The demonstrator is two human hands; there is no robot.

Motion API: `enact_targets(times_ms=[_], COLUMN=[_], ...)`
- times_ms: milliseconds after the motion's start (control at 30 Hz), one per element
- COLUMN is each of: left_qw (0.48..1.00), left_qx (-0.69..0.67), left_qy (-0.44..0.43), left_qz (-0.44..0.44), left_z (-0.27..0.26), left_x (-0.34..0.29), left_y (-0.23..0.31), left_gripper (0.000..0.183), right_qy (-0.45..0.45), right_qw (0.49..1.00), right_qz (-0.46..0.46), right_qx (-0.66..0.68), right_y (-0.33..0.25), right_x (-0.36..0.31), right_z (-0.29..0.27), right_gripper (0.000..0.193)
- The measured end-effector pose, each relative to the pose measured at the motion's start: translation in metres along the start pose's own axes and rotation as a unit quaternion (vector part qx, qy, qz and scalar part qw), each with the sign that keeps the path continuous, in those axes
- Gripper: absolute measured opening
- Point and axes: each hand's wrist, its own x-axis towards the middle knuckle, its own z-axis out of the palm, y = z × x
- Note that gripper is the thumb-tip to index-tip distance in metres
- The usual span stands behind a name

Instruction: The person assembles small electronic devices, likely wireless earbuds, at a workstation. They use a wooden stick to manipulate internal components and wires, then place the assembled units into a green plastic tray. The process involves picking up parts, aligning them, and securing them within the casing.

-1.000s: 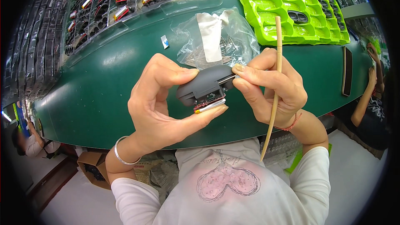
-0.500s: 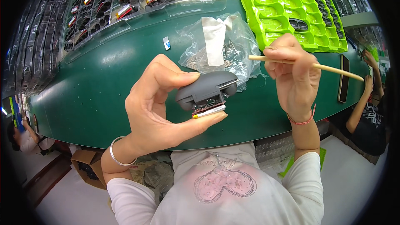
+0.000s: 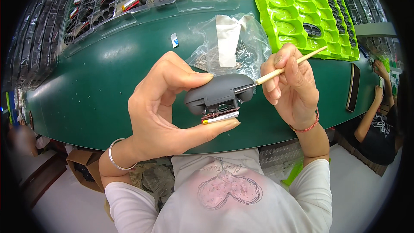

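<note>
My left hand (image 3: 148, 103) grips a dark grey earbud charging case (image 3: 217, 87) between thumb and fingers, over the near part of the table. From the case's underside hang a small circuit board and a silver battery (image 3: 222, 118) with a yellow end, which rests against my thumb. A thin metal pin (image 3: 246, 89) sticks out at the right side of the case. My right hand (image 3: 293, 77) pinches a pale wooden stick (image 3: 312, 53). Its lower left end meets the outer end of the pin; whether the stick presses on it I cannot tell.
Behind the case lies a clear plastic bag (image 3: 254, 32) of thin metal pins. A bright green moulded tray (image 3: 280, 11) and a clear tray (image 3: 129, 17) of parts with batteries stand farther back. A dark phone-like slab (image 3: 353, 87) lies right, near another person's arms (image 3: 366, 121).
My right hand has moved down and left, tilting the stick so its left end now meets the pin beside the case. The left hand still holds the case in nearly the same place.
</note>
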Motion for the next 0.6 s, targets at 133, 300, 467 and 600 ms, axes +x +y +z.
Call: enact_targets(times_ms=[133,300,467,600], left_qw=[1.0,1.0,0.999,0.996], left_qx=[0.007,0.01,0.051,0.085], left_qy=[-0.006,-0.011,-0.002,-0.011], left_qz=[0.006,0.001,0.013,0.034], left_z=[-0.0006,-0.0014,0.0003,-0.001], left_x=[0.001,0.0014,-0.0012,-0.0027], left_y=[-0.0014,-0.0018,-0.0037,-0.0071], left_gripper=[0.056,0.056,0.056,0.057], right_qy=[-0.003,0.002,-0.004,0.004], right_qw=[1.0,0.999,0.981,0.979], right_qz=[0.001,-0.021,-0.115,-0.114], right_qx=[-0.003,-0.027,-0.159,-0.171], right_y=[-0.0002,-0.0002,-0.0003,-0.0008], right_x=[0.0003,-0.0003,0.0,-0.0014], right_z=[-0.0004,-0.0001,-0.0013,-0.0007], right_gripper=[0.02,0.017,0.012,0.012])
